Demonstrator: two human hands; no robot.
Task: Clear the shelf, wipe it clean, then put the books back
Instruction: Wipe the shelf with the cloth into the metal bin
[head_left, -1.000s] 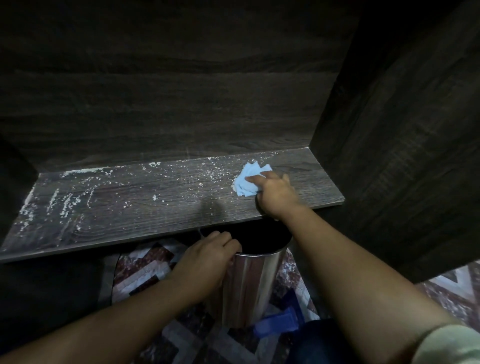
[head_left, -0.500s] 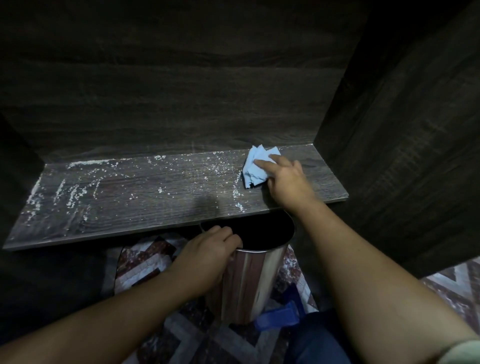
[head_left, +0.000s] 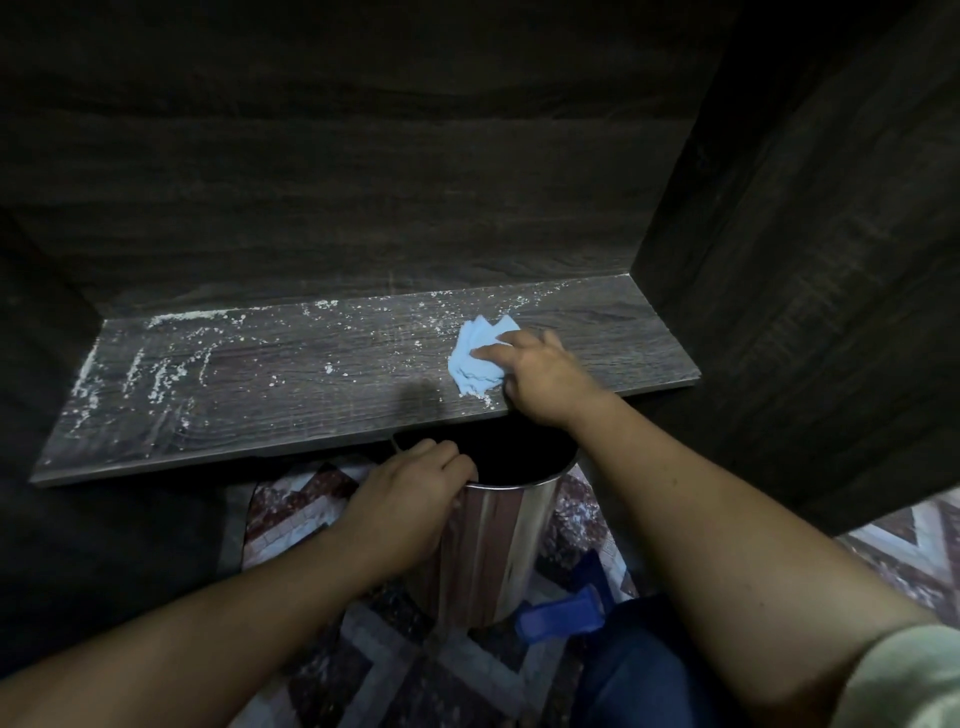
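The dark wooden shelf (head_left: 291, 395) holds no books and is strewn with white crumbs, thickest at its left end and along the back. My right hand (head_left: 545, 376) presses a folded light blue cloth (head_left: 475, 358) onto the shelf near its front right edge, fingers over the cloth. A small line of crumbs lies just in front of the cloth at the shelf edge. Right under that edge stands a shiny steel bin (head_left: 498, 545) with an open dark mouth. My left hand (head_left: 410, 499) grips the bin's rim on its left side.
Dark wood walls close the shelf in at the back (head_left: 363, 182), left and right (head_left: 810, 260). A patterned tiled floor (head_left: 395, 675) lies below. A blue plastic object (head_left: 563, 616) sits by the bin's foot, next to my knee in blue jeans (head_left: 634, 680).
My right hand has drawn the cloth from the back of the shelf toward the front edge above the bin, pulling crumbs along. The left hand stays on the bin rim.
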